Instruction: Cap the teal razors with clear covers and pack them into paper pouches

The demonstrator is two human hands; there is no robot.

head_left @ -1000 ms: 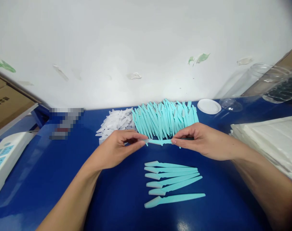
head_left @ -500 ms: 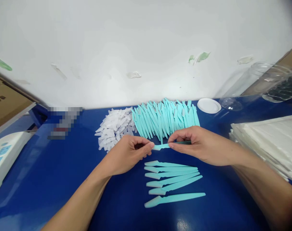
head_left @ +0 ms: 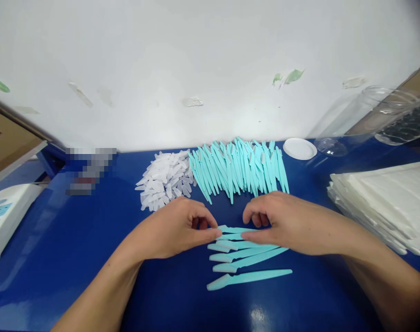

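My left hand [head_left: 182, 227] has its thumb and forefinger pinched at the blade end of a turquoise eyebrow razor [head_left: 236, 229], at the top of a row on the blue table. My right hand [head_left: 275, 223] hovers over the handles of this row, thumb and forefinger apart; its thumb tip rests at or just over the upper razors and hides part of them. Below lie more razors in the row, the lowest razor [head_left: 255, 276] a little apart. Behind my hands is a pile of turquoise razors [head_left: 234, 168], beside a heap of translucent white blade covers [head_left: 166, 177].
A white round lid [head_left: 300, 148] and a clear plastic jar [head_left: 365, 115] are at the back right. White padded packs [head_left: 386, 198] are stacked on the right. A white device with blue keys [head_left: 9, 212] stands at the left, near a cardboard box [head_left: 9, 143].
Both hands have come down toward me, bringing the razor from in front of the pile to the top of the row. My right hand's fingers have opened off its handle.
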